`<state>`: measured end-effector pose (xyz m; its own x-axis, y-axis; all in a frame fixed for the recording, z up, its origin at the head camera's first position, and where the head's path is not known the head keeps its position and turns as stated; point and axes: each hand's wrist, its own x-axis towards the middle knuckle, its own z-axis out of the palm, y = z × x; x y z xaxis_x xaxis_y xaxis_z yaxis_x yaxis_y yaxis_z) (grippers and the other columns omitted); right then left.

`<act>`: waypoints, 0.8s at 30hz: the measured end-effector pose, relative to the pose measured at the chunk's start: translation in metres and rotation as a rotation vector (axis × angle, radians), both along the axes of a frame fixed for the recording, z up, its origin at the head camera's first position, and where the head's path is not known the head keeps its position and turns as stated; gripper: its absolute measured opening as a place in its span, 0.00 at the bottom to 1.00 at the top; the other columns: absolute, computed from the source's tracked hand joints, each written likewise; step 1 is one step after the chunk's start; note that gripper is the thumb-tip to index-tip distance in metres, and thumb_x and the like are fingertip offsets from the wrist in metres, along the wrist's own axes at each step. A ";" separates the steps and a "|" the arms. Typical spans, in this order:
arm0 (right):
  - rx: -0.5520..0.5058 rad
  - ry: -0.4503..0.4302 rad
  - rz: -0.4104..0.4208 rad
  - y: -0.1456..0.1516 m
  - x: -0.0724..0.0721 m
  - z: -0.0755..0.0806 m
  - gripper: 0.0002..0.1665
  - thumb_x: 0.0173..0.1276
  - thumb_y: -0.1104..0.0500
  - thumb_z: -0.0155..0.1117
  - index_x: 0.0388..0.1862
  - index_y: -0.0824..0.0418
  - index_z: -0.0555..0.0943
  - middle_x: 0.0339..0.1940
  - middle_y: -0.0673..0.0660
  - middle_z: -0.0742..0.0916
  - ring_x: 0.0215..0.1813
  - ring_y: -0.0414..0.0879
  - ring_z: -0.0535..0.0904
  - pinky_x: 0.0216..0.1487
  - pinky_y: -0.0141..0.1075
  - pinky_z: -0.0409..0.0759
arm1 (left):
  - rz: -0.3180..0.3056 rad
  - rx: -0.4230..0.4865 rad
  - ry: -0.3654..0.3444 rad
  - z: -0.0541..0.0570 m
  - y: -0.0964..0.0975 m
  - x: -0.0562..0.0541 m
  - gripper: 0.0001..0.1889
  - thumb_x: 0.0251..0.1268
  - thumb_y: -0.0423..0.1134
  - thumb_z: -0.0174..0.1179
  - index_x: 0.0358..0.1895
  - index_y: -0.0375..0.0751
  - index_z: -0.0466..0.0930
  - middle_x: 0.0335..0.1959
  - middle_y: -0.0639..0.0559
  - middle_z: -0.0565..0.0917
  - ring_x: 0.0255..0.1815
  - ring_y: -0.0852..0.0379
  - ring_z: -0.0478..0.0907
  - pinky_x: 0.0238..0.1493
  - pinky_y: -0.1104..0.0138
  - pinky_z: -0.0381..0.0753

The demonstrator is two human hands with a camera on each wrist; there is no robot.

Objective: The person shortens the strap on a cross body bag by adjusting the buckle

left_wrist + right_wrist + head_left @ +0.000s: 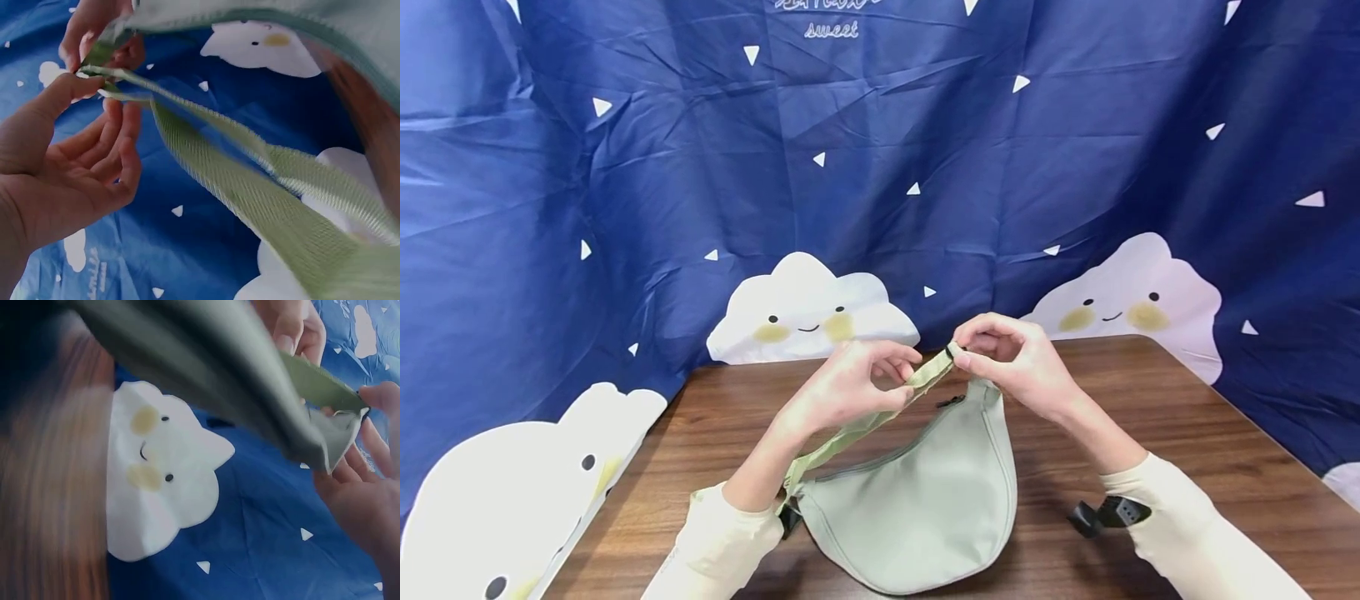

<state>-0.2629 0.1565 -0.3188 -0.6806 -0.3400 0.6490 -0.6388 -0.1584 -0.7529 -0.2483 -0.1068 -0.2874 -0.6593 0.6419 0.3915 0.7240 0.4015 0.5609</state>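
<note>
A pale green shoulder bag (917, 508) hangs upright over the table, its curved bottom toward the front. Its light green webbing strap (842, 439) runs slanting from the bag's left end up to the right. My left hand (857, 383) pinches the strap between thumb and fingers partway along; the left wrist view shows two layers of webbing (250, 194) trailing from it. Near the bag's upper right corner, my right hand (1018, 362) pinches the strap's end at a small black buckle (953, 350). A dark zipper pull (951, 402) hangs by the bag's top opening.
Beneath the bag is a brown wooden table (1150, 417). Behind it hangs a blue cloth (880, 183) with white triangles and smiling clouds. Black wrist devices sit at both cream sleeves, the right one (1108, 513) showing clearly.
</note>
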 end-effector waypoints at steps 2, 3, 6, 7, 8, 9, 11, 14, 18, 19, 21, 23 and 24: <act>-0.076 -0.074 0.098 -0.003 0.001 0.000 0.11 0.66 0.76 0.67 0.46 0.73 0.79 0.44 0.63 0.83 0.41 0.49 0.85 0.43 0.36 0.84 | -0.034 -0.016 -0.027 -0.005 0.000 0.000 0.24 0.60 0.37 0.72 0.61 0.45 0.80 0.42 0.59 0.85 0.44 0.61 0.83 0.50 0.62 0.81; -0.116 -0.108 0.144 -0.004 0.001 0.001 0.12 0.66 0.77 0.65 0.48 0.75 0.77 0.46 0.63 0.82 0.42 0.50 0.85 0.45 0.38 0.85 | -0.060 -0.026 -0.052 -0.008 0.000 0.001 0.27 0.61 0.38 0.73 0.64 0.46 0.77 0.43 0.58 0.85 0.45 0.61 0.83 0.51 0.62 0.80; -0.214 -0.180 0.232 0.000 0.004 0.003 0.14 0.68 0.80 0.58 0.52 0.76 0.76 0.49 0.63 0.81 0.43 0.50 0.83 0.48 0.43 0.85 | -0.089 -0.098 -0.077 -0.017 -0.002 0.003 0.33 0.63 0.42 0.72 0.71 0.50 0.70 0.42 0.60 0.85 0.42 0.64 0.82 0.50 0.65 0.78; -0.226 -0.191 0.243 0.004 0.005 0.004 0.16 0.68 0.81 0.55 0.53 0.76 0.75 0.50 0.63 0.80 0.43 0.49 0.82 0.48 0.42 0.84 | -0.084 -0.118 -0.073 -0.019 -0.005 0.004 0.33 0.65 0.42 0.71 0.71 0.50 0.68 0.40 0.60 0.85 0.39 0.64 0.82 0.47 0.66 0.79; -0.227 -0.197 0.241 0.008 0.006 0.005 0.18 0.67 0.82 0.52 0.55 0.75 0.75 0.51 0.62 0.80 0.43 0.48 0.81 0.47 0.42 0.84 | -0.074 -0.120 -0.077 -0.020 -0.009 0.005 0.32 0.65 0.40 0.70 0.72 0.49 0.68 0.38 0.60 0.85 0.36 0.64 0.82 0.44 0.66 0.79; -0.220 -0.202 0.239 0.014 0.007 0.008 0.20 0.67 0.82 0.49 0.55 0.75 0.75 0.52 0.61 0.80 0.44 0.48 0.79 0.46 0.41 0.84 | -0.050 -0.117 -0.073 -0.020 -0.015 0.006 0.32 0.66 0.39 0.68 0.72 0.49 0.68 0.36 0.60 0.84 0.33 0.63 0.81 0.41 0.66 0.79; -0.174 -0.205 0.227 0.025 0.008 0.014 0.23 0.65 0.83 0.43 0.56 0.74 0.75 0.52 0.61 0.79 0.43 0.46 0.76 0.43 0.36 0.81 | 0.016 -0.082 -0.086 -0.016 -0.030 0.008 0.29 0.66 0.36 0.66 0.70 0.52 0.70 0.34 0.59 0.83 0.28 0.60 0.79 0.34 0.65 0.78; -0.038 -0.207 0.170 0.039 0.010 0.026 0.25 0.66 0.81 0.41 0.58 0.71 0.75 0.48 0.58 0.78 0.39 0.43 0.74 0.34 0.31 0.75 | 0.055 0.044 -0.194 -0.005 -0.059 0.013 0.26 0.67 0.35 0.63 0.67 0.57 0.73 0.33 0.52 0.82 0.26 0.52 0.77 0.26 0.64 0.75; 0.200 -0.239 -0.046 0.054 0.017 0.043 0.14 0.77 0.68 0.54 0.58 0.63 0.78 0.43 0.55 0.81 0.38 0.41 0.75 0.31 0.31 0.74 | 0.005 0.174 -0.302 0.010 -0.090 0.021 0.24 0.69 0.35 0.63 0.66 0.55 0.74 0.33 0.43 0.79 0.34 0.48 0.81 0.35 0.63 0.80; 0.266 -0.235 -0.109 0.056 0.019 0.047 0.13 0.78 0.64 0.57 0.58 0.63 0.79 0.43 0.55 0.83 0.38 0.42 0.76 0.31 0.31 0.74 | -0.006 0.186 -0.308 0.013 -0.096 0.023 0.24 0.68 0.35 0.65 0.66 0.54 0.74 0.33 0.43 0.79 0.35 0.50 0.80 0.36 0.64 0.79; 0.416 -0.223 -0.204 0.060 0.025 0.052 0.12 0.77 0.56 0.63 0.54 0.58 0.82 0.43 0.54 0.86 0.41 0.44 0.79 0.37 0.33 0.78 | -0.038 0.206 -0.316 0.017 -0.106 0.028 0.24 0.68 0.35 0.66 0.66 0.52 0.74 0.31 0.43 0.77 0.35 0.52 0.79 0.40 0.65 0.78; 0.544 -0.200 -0.215 0.063 0.030 0.055 0.11 0.75 0.54 0.66 0.52 0.57 0.85 0.42 0.54 0.88 0.42 0.45 0.80 0.39 0.35 0.79 | -0.054 0.202 -0.313 0.017 -0.115 0.035 0.24 0.68 0.36 0.67 0.65 0.53 0.75 0.28 0.45 0.75 0.29 0.54 0.74 0.37 0.65 0.75; 0.573 -0.182 -0.175 0.066 0.032 0.055 0.10 0.74 0.56 0.67 0.50 0.58 0.85 0.39 0.55 0.88 0.39 0.45 0.81 0.36 0.36 0.79 | -0.055 0.193 -0.312 0.017 -0.120 0.039 0.24 0.68 0.36 0.68 0.65 0.54 0.75 0.28 0.46 0.75 0.27 0.54 0.70 0.33 0.66 0.72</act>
<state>-0.2308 0.2221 -0.2640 -0.8399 -0.4734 0.2654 -0.4726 0.3975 -0.7866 -0.2090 -0.2270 -0.2707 -0.7325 0.6141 0.2939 0.5235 0.2322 0.8198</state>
